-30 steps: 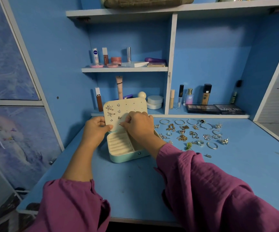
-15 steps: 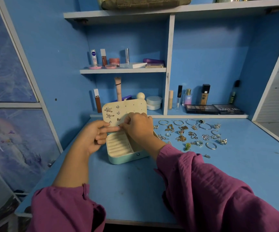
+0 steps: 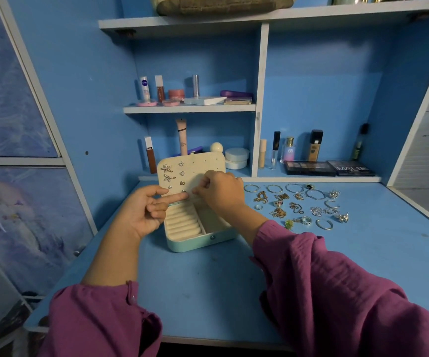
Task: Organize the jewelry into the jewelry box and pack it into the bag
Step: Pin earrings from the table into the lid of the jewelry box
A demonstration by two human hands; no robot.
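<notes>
At frame centre, the left hand (image 3: 141, 215) steadied and the right hand (image 3: 219, 190) pinched a tiny, light, slippery silver earring stud (image 3: 184, 192) against the mint jewelry box's cream perforated lid panel (image 3: 195, 167).

Blue desk (image 3: 208, 292) bearing an open jewelry box (image 3: 198, 238) at centre. Loose jewelry (image 3: 295, 204) lies spread to its right

The right hand (image 3: 219, 191) hid the mint-green jewelry box's (image 3: 203, 240) right compartment; whatever its fingers (image 3: 200, 189) pinched was too small to tell.
</notes>
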